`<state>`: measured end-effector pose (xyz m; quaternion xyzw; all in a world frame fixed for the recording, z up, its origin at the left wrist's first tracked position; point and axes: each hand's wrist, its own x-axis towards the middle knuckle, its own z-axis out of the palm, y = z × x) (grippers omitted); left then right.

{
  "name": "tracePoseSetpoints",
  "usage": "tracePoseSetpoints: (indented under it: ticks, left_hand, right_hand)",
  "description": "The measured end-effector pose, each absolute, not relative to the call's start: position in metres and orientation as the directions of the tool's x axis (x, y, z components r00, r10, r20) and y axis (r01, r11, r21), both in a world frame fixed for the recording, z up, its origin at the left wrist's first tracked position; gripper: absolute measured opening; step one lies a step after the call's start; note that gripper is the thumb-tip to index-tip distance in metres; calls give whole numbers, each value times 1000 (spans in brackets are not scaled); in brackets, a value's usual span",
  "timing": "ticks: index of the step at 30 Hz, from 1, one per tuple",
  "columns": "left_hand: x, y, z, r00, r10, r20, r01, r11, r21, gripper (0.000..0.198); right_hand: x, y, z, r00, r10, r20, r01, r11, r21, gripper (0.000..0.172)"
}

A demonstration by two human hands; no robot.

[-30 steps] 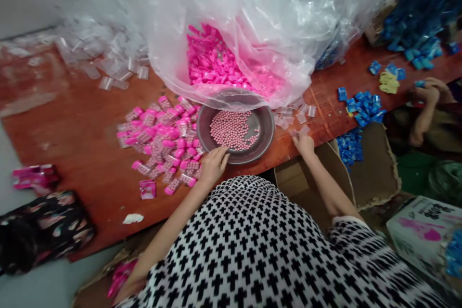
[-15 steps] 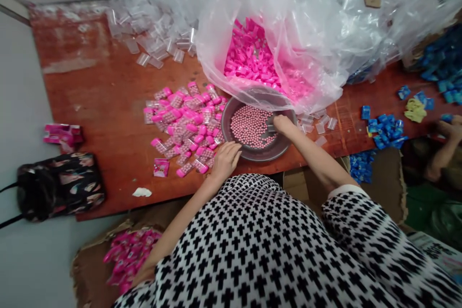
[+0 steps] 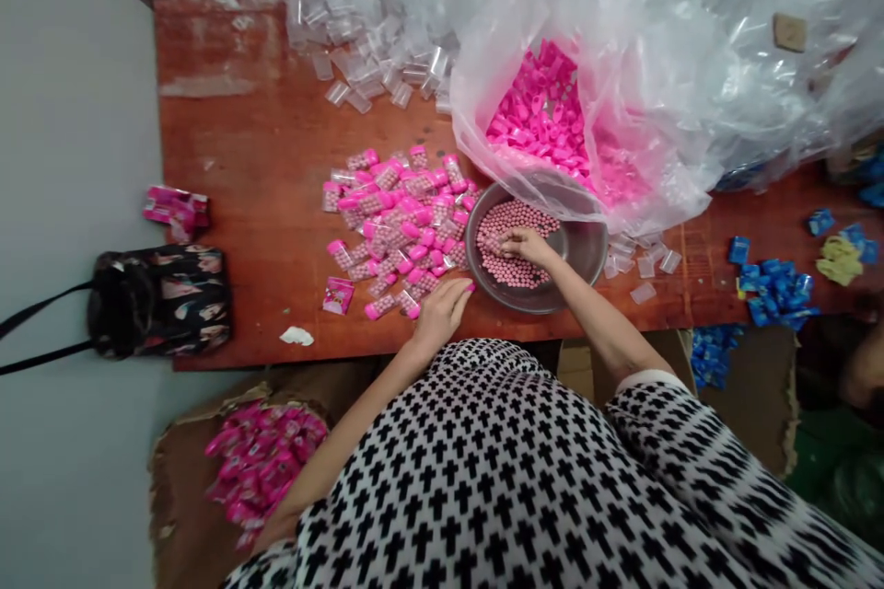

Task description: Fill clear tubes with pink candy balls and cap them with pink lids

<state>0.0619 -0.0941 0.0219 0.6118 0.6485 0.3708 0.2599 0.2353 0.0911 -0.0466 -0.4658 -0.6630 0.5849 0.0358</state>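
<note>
A round metal bowl (image 3: 587,248) holding small pink beads (image 3: 515,271) sits near the front edge of the red-brown table (image 3: 255,147). My right hand (image 3: 525,246) is inside the bowl, fingers curled down into the beads around a small clear container. My left hand (image 3: 446,308) lies flat on the table at the bowl's near-left rim, fingers stretched out and holding nothing. Just left of the bowl lies a pile of bead-filled containers with pink caps (image 3: 393,212). Behind the bowl, a large clear plastic bag (image 3: 656,46) holds loose pink caps (image 3: 545,110).
Empty clear containers (image 3: 373,64) are heaped at the back, and a few more (image 3: 642,262) lie right of the bowl. Blue packets (image 3: 773,290) are scattered far right. A black floral bag (image 3: 162,299) hangs off the table's left end. A cardboard box of pink packets (image 3: 259,456) stands below.
My right hand took a clear container from right of the bowl and moved into the beads. My left hand stayed by the bowl's rim. The view shifted left.
</note>
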Motion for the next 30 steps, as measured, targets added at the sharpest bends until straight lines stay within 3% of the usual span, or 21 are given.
tracePoseSetpoints:
  ticks: [4, 7, 10, 14, 17, 20, 23, 26, 28, 30]
  left_hand:
    - [73, -61, 29, -205, 978, 37, 483, 69, 873, 32]
    - [86, -36, 32, -179, 984, 6, 358, 60, 932, 33]
    - [96, -20, 31, -166, 985, -52, 181, 82, 980, 27]
    - [101, -11, 26, -112, 970, -216, -134, 201, 970, 37]
    - [102, -9, 25, -13, 966, -258, -270, 245, 931, 48]
    - [103, -7, 26, 15, 965, -260, -260, 255, 931, 49]
    - [104, -6, 25, 12, 959, -283, -275, 275, 921, 49]
    - [106, -4, 25, -8, 958, -287, -323, 269, 908, 49]
    - [106, -2, 26, -28, 957, -290, -355, 261, 897, 50]
    - [104, -1, 28, -41, 951, -308, -385, 269, 883, 52]
  right_hand:
    - [248, 66, -17, -592, 681, -431, 138, -441, -887, 30]
    - [248, 46, 8, -578, 723, -379, -20, -477, -879, 37]
    - [251, 37, 34, -523, 780, -343, 65, -364, -929, 37]
    - [268, 45, 72, -471, 865, -173, 350, 3, -937, 35]
    - [279, 54, 91, -579, 815, -26, 436, 282, -855, 31]
    - [280, 57, 92, -701, 712, 45, 424, 465, -777, 23]
    - [276, 57, 86, -733, 676, 68, 393, 504, -769, 21]
    - [277, 59, 82, -689, 723, 49, 385, 423, -820, 24]
    - [281, 64, 79, -616, 787, -21, 427, 311, -849, 30]
    - [283, 71, 71, -535, 832, -148, 571, 226, -789, 32]
